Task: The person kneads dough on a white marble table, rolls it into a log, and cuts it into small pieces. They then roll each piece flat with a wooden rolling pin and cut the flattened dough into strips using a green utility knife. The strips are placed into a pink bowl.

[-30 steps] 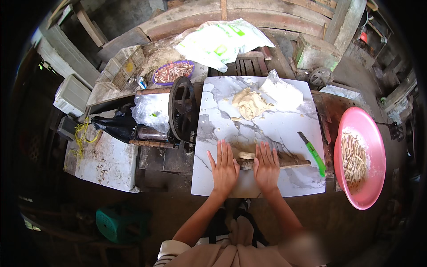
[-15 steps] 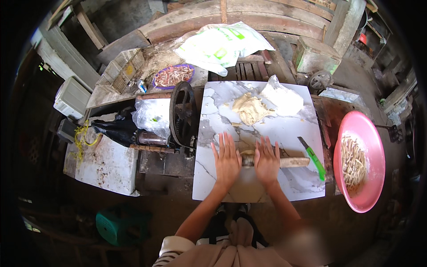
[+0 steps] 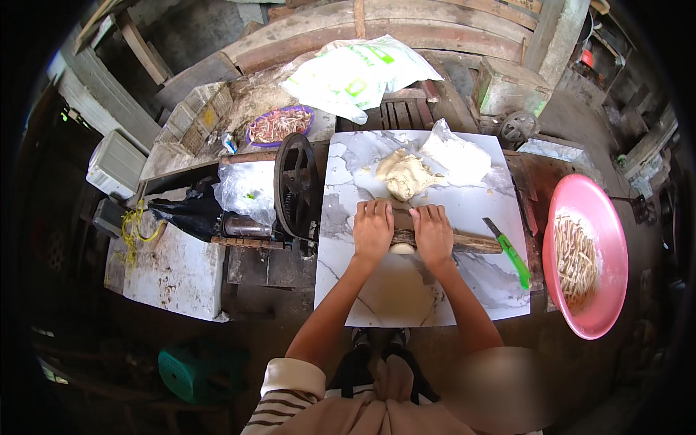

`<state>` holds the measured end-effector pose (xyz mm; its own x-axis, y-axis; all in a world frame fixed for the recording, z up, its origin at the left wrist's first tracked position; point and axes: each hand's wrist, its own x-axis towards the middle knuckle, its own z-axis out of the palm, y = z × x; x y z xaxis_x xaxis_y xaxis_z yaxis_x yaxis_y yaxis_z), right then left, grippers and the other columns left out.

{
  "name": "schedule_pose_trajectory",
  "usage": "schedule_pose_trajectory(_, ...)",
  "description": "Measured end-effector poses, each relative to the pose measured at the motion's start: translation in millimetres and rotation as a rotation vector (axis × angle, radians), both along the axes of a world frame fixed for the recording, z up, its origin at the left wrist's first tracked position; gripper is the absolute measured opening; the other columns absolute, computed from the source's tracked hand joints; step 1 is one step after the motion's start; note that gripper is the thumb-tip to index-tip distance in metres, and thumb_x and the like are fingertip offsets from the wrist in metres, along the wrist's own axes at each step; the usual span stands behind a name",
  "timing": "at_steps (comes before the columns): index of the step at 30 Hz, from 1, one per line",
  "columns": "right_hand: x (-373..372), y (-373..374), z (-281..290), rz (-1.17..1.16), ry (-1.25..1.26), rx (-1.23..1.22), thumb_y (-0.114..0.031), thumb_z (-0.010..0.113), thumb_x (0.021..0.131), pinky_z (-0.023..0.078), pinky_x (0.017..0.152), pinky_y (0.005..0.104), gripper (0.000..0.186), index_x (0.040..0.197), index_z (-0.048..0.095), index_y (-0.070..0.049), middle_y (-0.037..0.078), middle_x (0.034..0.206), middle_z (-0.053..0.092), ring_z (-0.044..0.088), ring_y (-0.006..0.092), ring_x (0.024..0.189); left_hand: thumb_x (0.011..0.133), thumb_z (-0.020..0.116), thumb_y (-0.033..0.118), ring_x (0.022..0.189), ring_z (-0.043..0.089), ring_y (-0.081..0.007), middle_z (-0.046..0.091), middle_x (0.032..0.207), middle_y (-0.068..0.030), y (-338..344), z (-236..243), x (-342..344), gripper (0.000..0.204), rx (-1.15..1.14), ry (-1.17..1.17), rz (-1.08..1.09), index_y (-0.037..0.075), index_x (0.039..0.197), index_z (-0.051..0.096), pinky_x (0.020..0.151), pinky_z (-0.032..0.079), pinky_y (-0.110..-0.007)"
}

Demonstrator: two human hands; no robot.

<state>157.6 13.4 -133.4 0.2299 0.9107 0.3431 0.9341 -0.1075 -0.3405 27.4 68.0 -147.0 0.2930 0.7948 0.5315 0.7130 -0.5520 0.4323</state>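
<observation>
A wooden rolling pin (image 3: 476,243) lies crosswise on the marble-patterned board (image 3: 348,290). My left hand (image 3: 373,230) and my right hand (image 3: 433,233) press on it side by side, fingers curled over its far side. Between them, a small pale piece of dough (image 3: 402,249) shows under the near side of the pin. Farther back on the board sits a larger lump of dough (image 3: 407,176). Beside that lump rests a clear plastic bag of white powder (image 3: 458,156). A green utility knife (image 3: 512,255) with its blade out lies right of the pin.
A pink basin (image 3: 612,246) with dough-coloured sticks stands at the right. To the left is a machine with a dark wheel (image 3: 296,185). Behind are a purple tray of reddish strips (image 3: 279,126) and a white sack (image 3: 362,76). A green stool (image 3: 188,373) stands lower left.
My hands have gone from fingers stretched flat to fingers curled over the pin. The pin has rolled slightly away from me, and the dough piece now shows at its near side.
</observation>
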Motion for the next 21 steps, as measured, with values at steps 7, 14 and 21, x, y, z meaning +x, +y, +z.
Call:
schedule_pose_trajectory(7, 22.7, -54.1, 9.6, 0.502, -0.061, 0.009, -0.034, 0.067, 0.080, 0.044, 0.084, 0.0406, 0.047, 0.118, 0.055, -0.009, 0.009, 0.107, 0.054, 0.056, 0.0279, 0.098, 0.093, 0.050, 0.023, 0.075, 0.059, -0.0364, 0.062, 0.080, -0.0175, -34.8, 7.2, -31.6, 0.028, -0.256, -0.029, -0.247, 0.001, 0.081, 0.061, 0.067, 0.048, -0.044)
schedule_pose_trajectory(14, 16.9, -63.9, 12.7, 0.545, -0.044, -0.104, -0.032, 0.071, 0.076, 0.043, 0.086, 0.0401, 0.054, 0.122, 0.053, -0.010, 0.009, 0.108, 0.055, 0.057, 0.0285, 0.096, 0.094, 0.049, 0.029, 0.060, 0.060, -0.0410, 0.062, 0.069, -0.0214, -46.1, 14.1, -47.6, 0.035, -0.317, -0.047, -0.209, 0.001, 0.076, 0.060, 0.060, 0.050, -0.047)
schedule_pose_trajectory(21, 4.7, -75.9, 16.4, 0.571, 0.057, -0.143, -0.034, 0.069, 0.078, 0.043, 0.083, 0.0407, 0.046, 0.115, 0.058, -0.010, 0.008, 0.109, 0.054, 0.055, 0.0284, 0.099, 0.092, 0.052, 0.026, 0.081, 0.061, -0.0341, 0.066, 0.083, -0.0144, -65.2, 9.9, -61.0, 0.026, -0.305, -0.031, -0.180, 0.004, 0.085, 0.065, 0.072, 0.048, -0.045)
